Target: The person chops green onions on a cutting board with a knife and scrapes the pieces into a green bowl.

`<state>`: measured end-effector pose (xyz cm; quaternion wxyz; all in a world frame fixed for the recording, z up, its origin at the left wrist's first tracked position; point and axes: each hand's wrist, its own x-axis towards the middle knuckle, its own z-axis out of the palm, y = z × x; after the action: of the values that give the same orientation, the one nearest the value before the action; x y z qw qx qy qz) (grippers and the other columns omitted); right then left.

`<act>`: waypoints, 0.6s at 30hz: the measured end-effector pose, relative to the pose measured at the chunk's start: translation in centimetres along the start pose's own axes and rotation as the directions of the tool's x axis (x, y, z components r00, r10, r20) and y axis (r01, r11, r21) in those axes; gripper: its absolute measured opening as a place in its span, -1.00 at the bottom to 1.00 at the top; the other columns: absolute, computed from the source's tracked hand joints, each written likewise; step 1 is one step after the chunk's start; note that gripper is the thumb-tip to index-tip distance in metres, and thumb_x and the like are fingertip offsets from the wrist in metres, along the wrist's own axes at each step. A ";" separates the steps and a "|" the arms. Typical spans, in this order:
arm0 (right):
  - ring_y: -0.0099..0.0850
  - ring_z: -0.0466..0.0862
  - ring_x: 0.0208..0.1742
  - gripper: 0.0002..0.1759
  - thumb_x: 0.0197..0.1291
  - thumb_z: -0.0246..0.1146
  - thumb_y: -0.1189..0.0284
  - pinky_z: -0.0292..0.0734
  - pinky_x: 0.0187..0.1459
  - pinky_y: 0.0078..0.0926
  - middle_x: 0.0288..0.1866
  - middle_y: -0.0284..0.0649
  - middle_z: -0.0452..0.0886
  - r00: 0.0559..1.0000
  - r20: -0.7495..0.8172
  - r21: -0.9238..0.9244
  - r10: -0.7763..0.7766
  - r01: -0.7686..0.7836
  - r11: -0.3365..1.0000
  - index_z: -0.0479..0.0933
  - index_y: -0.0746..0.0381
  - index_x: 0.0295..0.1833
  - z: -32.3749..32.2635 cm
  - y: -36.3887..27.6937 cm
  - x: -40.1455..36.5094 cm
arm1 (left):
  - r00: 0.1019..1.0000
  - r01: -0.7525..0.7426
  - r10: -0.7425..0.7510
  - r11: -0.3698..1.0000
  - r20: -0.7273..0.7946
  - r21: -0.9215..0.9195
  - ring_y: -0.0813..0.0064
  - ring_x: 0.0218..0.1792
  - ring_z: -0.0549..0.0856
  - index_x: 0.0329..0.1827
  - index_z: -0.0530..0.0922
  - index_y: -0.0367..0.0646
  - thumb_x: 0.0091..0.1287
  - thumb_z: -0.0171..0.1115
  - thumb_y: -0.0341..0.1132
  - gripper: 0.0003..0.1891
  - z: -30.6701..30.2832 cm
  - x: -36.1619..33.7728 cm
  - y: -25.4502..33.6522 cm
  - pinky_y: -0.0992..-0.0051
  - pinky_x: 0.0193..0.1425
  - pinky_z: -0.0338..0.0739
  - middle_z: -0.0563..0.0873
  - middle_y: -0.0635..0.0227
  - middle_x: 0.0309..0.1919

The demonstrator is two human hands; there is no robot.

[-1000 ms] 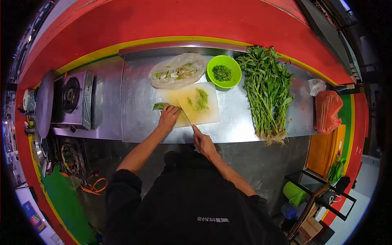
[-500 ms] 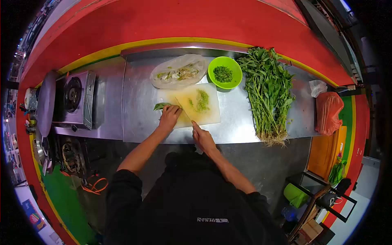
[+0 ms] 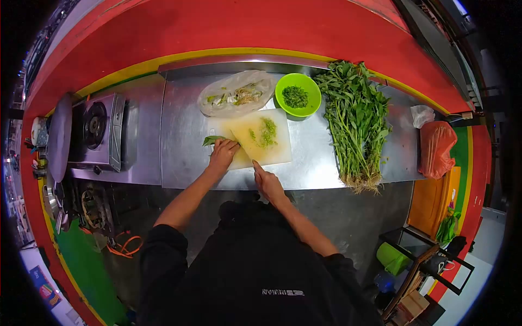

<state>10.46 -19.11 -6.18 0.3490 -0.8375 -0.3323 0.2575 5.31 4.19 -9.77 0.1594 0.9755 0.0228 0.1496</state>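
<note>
My left hand (image 3: 223, 152) is closed on a green leaf (image 3: 212, 140) at the left edge of a white cutting board (image 3: 280, 155). The leaf's tip sticks out to the left; the rest is under my fingers. In my right hand (image 3: 267, 182) is the handle of a knife (image 3: 242, 145), its blade slanting up and left across the board beside my left fingertips. A small heap of chopped greens (image 3: 267, 132) lies on the right part of the board. Behind it, a bright green bowl (image 3: 313, 103) holds finely chopped dark greens (image 3: 295, 97).
A clear plastic bag (image 3: 217, 107) with stem and root scraps lies behind the board. A large bundle of leafy greens (image 3: 356, 119) with roots covers the right side of the steel counter (image 3: 185, 157). A gas stove (image 3: 98, 130) stands left, a red bag (image 3: 436, 149) far right.
The whole view has shifted very slightly. Both hands, the knife and the leaf keep nearly the same places on the board.
</note>
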 end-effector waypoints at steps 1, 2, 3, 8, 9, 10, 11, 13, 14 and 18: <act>0.17 0.70 -0.34 -0.47 0.47 0.16 0.41 0.59 -0.26 0.05 -0.40 0.23 0.66 0.999 -0.020 -0.064 -0.038 0.037 0.997 0.37 0.08 0.52 0.3 0.2 0.4 | 1.000 -0.002 0.002 1.000 0.012 0.006 0.42 -0.01 0.73 -0.13 0.74 -0.08 0.19 0.29 -0.43 -0.80 -0.1 0.0 0.0 0.23 0.19 0.41 0.80 0.42 -0.10; 0.17 0.70 -0.34 -0.47 0.47 0.16 0.41 0.59 -0.26 0.05 -0.40 0.23 0.66 0.999 -0.021 -0.062 -0.039 0.038 0.997 0.37 0.08 0.52 0.6 0.3 0.8 | 1.000 -0.003 0.003 1.000 0.014 0.008 0.42 -0.01 0.73 -0.13 0.74 -0.08 0.19 0.29 -0.43 -0.80 -0.1 0.0 0.0 0.23 0.19 0.41 0.80 0.42 -0.10; 0.18 0.71 -0.32 -0.46 0.46 0.16 0.40 0.57 -0.25 0.10 -0.38 0.22 0.67 1.000 -0.012 -0.065 -0.018 0.017 0.998 0.37 0.07 0.52 0.8 0.2 1.3 | 1.000 -0.004 0.004 1.000 -0.005 0.021 0.43 -0.01 0.73 -0.13 0.74 -0.08 0.20 0.28 -0.43 -0.80 0.0 0.0 0.0 0.24 0.19 0.41 0.80 0.42 -0.10; 0.09 0.70 -0.37 -0.46 0.45 0.15 0.45 0.57 -0.28 0.00 -0.41 0.13 0.67 0.999 -0.033 -0.012 -0.035 0.034 0.999 0.38 0.09 0.52 0.7 0.1 1.0 | 1.000 -0.007 0.007 0.999 -0.002 0.035 0.43 -0.01 0.73 -0.12 0.74 -0.10 0.23 0.27 -0.42 -0.81 -0.7 0.4 0.1 0.27 0.22 0.39 0.80 0.41 -0.10; -0.01 0.65 -0.44 -0.45 0.44 0.14 0.50 0.56 -0.32 -0.10 -0.46 0.03 0.62 0.999 -0.017 0.047 -0.046 0.047 0.998 0.37 0.10 0.53 0.8 0.7 0.7 | 1.000 0.000 -0.001 1.000 0.014 0.022 0.42 -0.02 0.72 -0.12 0.74 -0.11 0.23 0.24 -0.41 -0.80 -0.6 0.4 0.1 0.25 0.21 0.40 0.79 0.40 -0.12; -0.12 0.61 -0.51 -0.43 0.43 0.12 0.55 0.54 -0.36 -0.19 -0.51 -0.06 0.57 0.998 -0.002 0.105 -0.056 0.056 0.993 0.36 0.12 0.53 1.1 1.3 0.3 | 0.999 0.008 -0.009 1.000 0.031 0.008 0.42 -0.02 0.72 -0.11 0.73 -0.11 0.24 0.22 -0.40 -0.79 -0.5 0.3 0.1 0.23 0.21 0.40 0.78 0.39 -0.14; -0.28 0.48 -0.56 -0.38 0.39 0.08 0.64 0.47 -0.40 -0.32 -0.55 -0.20 0.44 0.999 0.030 0.182 -0.031 0.025 0.983 0.35 0.15 0.55 1.7 1.7 0.1 | 1.000 0.007 -0.007 1.000 0.025 -0.006 0.42 -0.03 0.72 -0.13 0.73 -0.12 0.24 0.22 -0.40 -0.80 -0.5 0.3 0.1 0.23 0.20 0.40 0.78 0.39 -0.14; -0.29 0.48 -0.56 -0.37 0.38 0.09 0.64 0.48 -0.40 -0.32 -0.55 -0.19 0.44 0.999 0.009 0.140 -0.037 0.036 0.990 0.35 0.15 0.55 1.3 1.2 -0.2 | 1.000 0.004 -0.004 1.000 0.008 0.000 0.41 -0.03 0.72 -0.14 0.73 -0.12 0.23 0.22 -0.41 -0.81 -0.6 0.3 0.3 0.24 0.20 0.41 0.78 0.39 -0.14; -0.29 0.48 -0.56 -0.37 0.38 0.10 0.64 0.48 -0.40 -0.32 -0.55 -0.19 0.44 0.999 -0.015 0.099 -0.046 0.047 0.994 0.34 0.15 0.56 1.1 1.0 -0.2 | 1.000 -0.001 0.001 1.000 -0.011 0.008 0.41 -0.03 0.72 -0.16 0.73 -0.13 0.22 0.23 -0.41 -0.82 -0.7 0.3 0.4 0.24 0.20 0.41 0.78 0.39 -0.14; 0.10 0.70 -0.40 -0.44 0.46 0.15 0.47 0.56 -0.32 -0.02 -0.44 0.15 0.64 0.999 -0.027 0.045 -0.037 0.038 0.998 0.35 0.11 0.55 0.4 0.3 0.0 | 0.999 0.014 -0.015 1.000 0.035 0.027 0.40 -0.02 0.72 -0.16 0.74 -0.14 0.22 0.23 -0.42 -0.81 -0.5 0.3 0.3 0.24 0.22 0.40 0.78 0.38 -0.13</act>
<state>10.23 -19.10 -6.65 0.3770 -0.8263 -0.3375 0.2476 5.45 4.12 -9.15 0.1480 0.9798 0.0290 0.1310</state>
